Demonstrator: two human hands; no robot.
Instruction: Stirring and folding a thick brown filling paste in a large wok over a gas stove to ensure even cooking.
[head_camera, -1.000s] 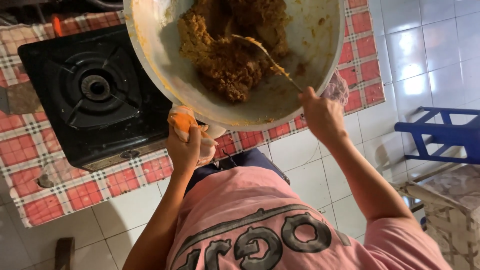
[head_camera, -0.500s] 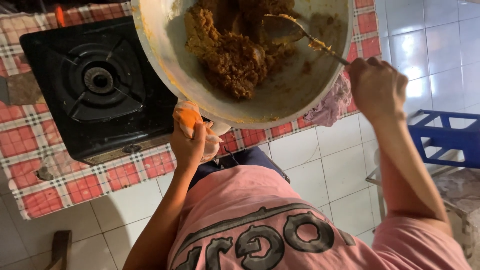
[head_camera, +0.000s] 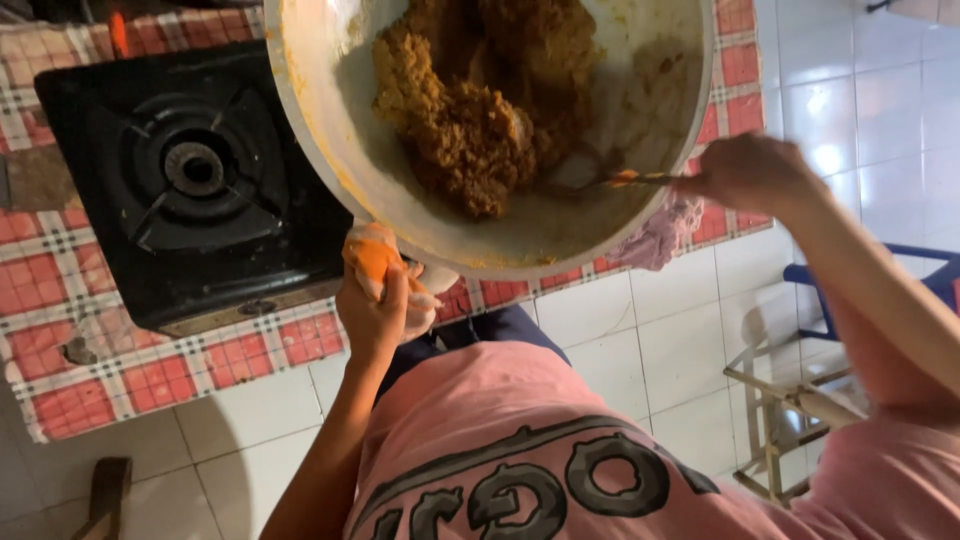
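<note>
White floor tiles show beyond the desk (head_camera: 60, 300) edge. Left hand (head_camera: 380, 300) fingers clamp the pan (head_camera: 330, 130) handle; the pan's top is cut off. Right hand (head_camera: 745, 172) fingers close on a blurred spoon (head_camera: 625, 180), lying crosswise, tip toward the brown food (head_camera: 470, 130).

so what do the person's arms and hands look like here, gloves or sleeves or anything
Both are bare: no gloves, rings or watch show on the left hand or the right hand. The forearms are uncovered too. A pink sleeve, part of a pink shirt with dark lettering, covers the right upper arm.
</note>
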